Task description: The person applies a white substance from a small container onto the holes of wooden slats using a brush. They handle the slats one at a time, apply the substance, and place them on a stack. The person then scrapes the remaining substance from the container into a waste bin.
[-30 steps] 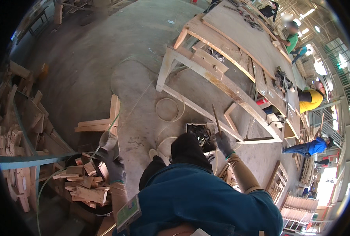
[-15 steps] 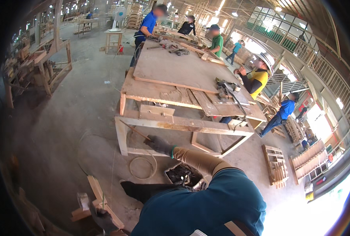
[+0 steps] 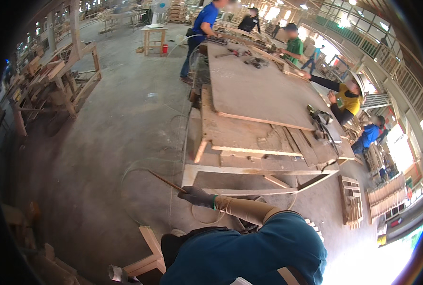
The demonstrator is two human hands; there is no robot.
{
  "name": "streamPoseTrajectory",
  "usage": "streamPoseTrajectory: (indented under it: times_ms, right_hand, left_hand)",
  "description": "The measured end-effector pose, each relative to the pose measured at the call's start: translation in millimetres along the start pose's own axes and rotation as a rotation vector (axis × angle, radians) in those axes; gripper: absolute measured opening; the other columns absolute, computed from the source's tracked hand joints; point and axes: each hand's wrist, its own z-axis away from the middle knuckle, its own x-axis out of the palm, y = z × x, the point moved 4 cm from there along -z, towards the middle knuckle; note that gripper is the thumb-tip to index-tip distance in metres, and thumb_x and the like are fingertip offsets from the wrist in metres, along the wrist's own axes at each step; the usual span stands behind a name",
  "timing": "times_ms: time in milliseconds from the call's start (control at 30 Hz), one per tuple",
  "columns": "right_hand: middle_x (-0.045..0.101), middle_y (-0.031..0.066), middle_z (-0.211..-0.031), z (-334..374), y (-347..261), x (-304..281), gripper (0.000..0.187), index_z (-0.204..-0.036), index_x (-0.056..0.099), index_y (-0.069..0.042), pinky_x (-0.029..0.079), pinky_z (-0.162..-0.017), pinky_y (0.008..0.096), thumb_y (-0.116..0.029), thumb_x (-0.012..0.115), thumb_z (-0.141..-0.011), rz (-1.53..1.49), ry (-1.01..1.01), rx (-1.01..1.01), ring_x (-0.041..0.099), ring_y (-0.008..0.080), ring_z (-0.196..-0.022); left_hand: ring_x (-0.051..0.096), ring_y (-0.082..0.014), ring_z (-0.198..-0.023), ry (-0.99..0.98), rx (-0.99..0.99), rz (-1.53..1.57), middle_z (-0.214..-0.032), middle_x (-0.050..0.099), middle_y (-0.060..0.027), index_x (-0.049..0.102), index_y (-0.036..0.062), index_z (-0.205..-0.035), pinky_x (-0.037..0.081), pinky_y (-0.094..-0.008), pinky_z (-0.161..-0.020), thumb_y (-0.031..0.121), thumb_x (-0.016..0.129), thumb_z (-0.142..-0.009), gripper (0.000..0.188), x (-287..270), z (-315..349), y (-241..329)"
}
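My right hand (image 3: 198, 196), in a dark grey glove, is closed around one end of a thin brown stick (image 3: 163, 180). The stick slants up to the left, over the floor in front of the worktable (image 3: 263, 167). At the bottom edge, my left hand (image 3: 133, 281) is mostly cut off, with only a dark bit of glove showing. A silvery, cup-like cylinder (image 3: 117, 273) is at that hand and seems held by it; the fingers are hidden. Close by it are joined pale wooden pieces (image 3: 147, 256).
A large board (image 3: 263, 90) lies on the table, with a power tool (image 3: 321, 118) on it. Several people stand around, one in yellow (image 3: 348, 102) at the table's right side. A hose (image 3: 206, 222) loops on the floor. A wooden rack (image 3: 61, 78) stands left, a slatted frame (image 3: 350, 202) right.
The view has shifted, so the table appears farther right. My right hand still holds the stick, now left of the table's front leg. My left hand and the cylinder have dropped toward the lower edge.
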Motion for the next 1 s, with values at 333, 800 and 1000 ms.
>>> streamPoseTrajectory:
  times_ms: [333,800,1000]
  right_hand:
    - [0.056,-0.0008,-0.069,-149,-9,27,0.028,-0.097,0.066,-0.003,0.041,-0.054,0.0248,-0.03,0.06,-0.091,-0.303,0.151,0.022,0.052,0.0071,-0.062]
    - [0.051,0.0011,-0.062,-508,-104,27,0.037,-0.088,0.064,-0.003,0.037,-0.045,0.0327,-0.04,0.057,-0.089,0.104,0.194,0.245,0.048,0.0132,-0.05]
    - [0.055,0.0105,-0.062,-530,-45,21,0.045,-0.087,0.063,0.001,0.041,-0.052,0.0384,-0.043,0.057,-0.085,-0.026,0.461,0.546,0.055,0.0222,-0.057]
  left_hand:
    - [0.054,-0.0106,-0.072,0.269,-0.747,0.599,-0.084,0.06,0.0062,0.063,0.0199,-0.095,0.046,-0.0268,-0.061,0.032,0.06,-0.088,0.015,84,-123,0]
    - [0.054,-0.0122,-0.085,0.15,-0.77,0.762,-0.097,0.059,0.0042,0.058,0.0224,-0.11,0.047,-0.0287,-0.068,0.027,0.058,-0.086,0.024,179,-496,132]
    - [0.052,-0.0105,-0.064,-0.177,-0.641,0.562,-0.078,0.056,0.0025,0.059,0.0171,-0.099,0.047,-0.0254,-0.054,0.033,0.059,-0.088,0.019,282,-655,217]
